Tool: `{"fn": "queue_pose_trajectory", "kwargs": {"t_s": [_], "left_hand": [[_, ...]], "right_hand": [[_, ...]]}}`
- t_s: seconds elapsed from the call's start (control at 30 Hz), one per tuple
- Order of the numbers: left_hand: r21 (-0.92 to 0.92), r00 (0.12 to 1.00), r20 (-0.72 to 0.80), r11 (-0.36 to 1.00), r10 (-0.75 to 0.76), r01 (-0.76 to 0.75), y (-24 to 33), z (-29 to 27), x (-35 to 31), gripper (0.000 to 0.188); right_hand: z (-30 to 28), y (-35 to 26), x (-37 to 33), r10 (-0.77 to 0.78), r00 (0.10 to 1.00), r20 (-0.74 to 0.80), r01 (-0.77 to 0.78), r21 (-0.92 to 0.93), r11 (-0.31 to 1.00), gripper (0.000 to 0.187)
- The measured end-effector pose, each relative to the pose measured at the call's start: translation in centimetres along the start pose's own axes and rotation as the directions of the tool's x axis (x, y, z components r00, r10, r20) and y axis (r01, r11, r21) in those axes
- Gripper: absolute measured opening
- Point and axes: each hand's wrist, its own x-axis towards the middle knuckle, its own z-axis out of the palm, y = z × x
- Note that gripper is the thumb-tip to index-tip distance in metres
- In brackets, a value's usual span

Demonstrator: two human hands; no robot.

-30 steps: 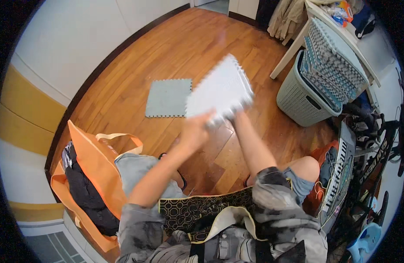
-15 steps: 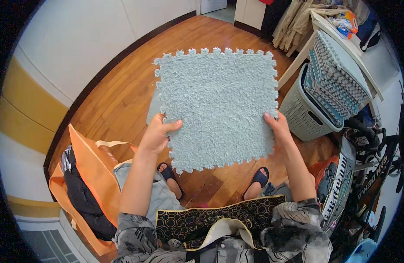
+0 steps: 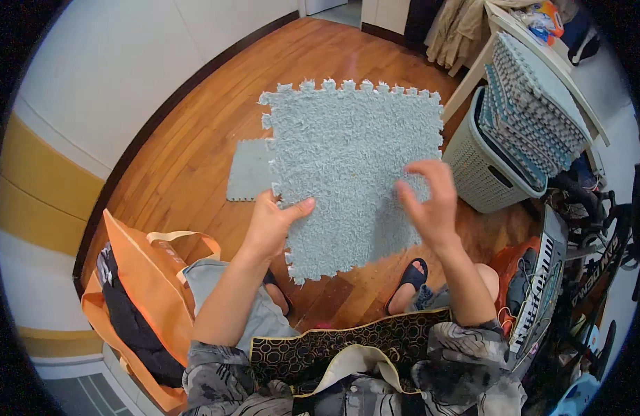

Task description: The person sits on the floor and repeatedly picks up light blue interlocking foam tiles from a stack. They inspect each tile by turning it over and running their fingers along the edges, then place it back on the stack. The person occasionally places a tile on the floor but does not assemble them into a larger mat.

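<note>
A square, pale blue-green fluffy foam mat tile (image 3: pixel 351 152) with jigsaw-toothed edges is held up in front of me, over the floor. My left hand (image 3: pixel 275 220) grips its left edge, thumb on the fluffy face and the fingers hidden behind. Over the tile's right part is my right hand (image 3: pixel 431 201), off the edge, with thumb and fingers apart and nothing between them. Whether its fingertips touch the pile I cannot tell. Behind the held tile, another pale tile (image 3: pixel 247 170) lies on the wooden floor, partly covered from view.
On the right, a grey-green laundry basket (image 3: pixel 483 184) holds a tall stack of similar tiles (image 3: pixel 535 104), beside a white table (image 3: pixel 562 52). An orange bag (image 3: pixel 146 277) with dark cloth stands at left. A keyboard (image 3: pixel 535 291) and a bicycle (image 3: pixel 597 256) crowd the right side.
My right hand has let go of the tile's right edge and moved inward over its face. The tile has shifted slightly right and turned, showing more of the floor tile behind it.
</note>
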Motion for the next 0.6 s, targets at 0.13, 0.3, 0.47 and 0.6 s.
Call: {"fn": "queue_pose_trajectory", "kwargs": {"t_s": [0.13,0.3,0.47,0.6], "left_hand": [[-0.050,1.000,0.028,0.999,0.002,-0.001,-0.3,0.5,0.3,0.040],[0.048,0.996,0.010,0.994,0.094,-0.094,-0.2,1.2,-0.2,0.030],[0.209,0.973,0.054,0.951,0.223,-0.230,-0.4,1.4,-0.5,0.023],[0.299,0.970,0.080,0.923,0.228,-0.242,-0.7,1.7,-0.6,0.018]], "right_hand": [[2.4,-2.1,0.2,-0.076,0.992,0.097,0.082,-0.063,0.995,0.022],[3.1,-2.7,0.9,-0.157,0.985,0.070,0.166,-0.156,0.974,0.021],[3.5,-3.3,0.9,-0.151,0.987,0.053,0.160,-0.243,0.957,0.017],[3.7,-3.1,0.4,-0.112,0.988,0.110,0.146,-0.379,0.914,0.014]]}}
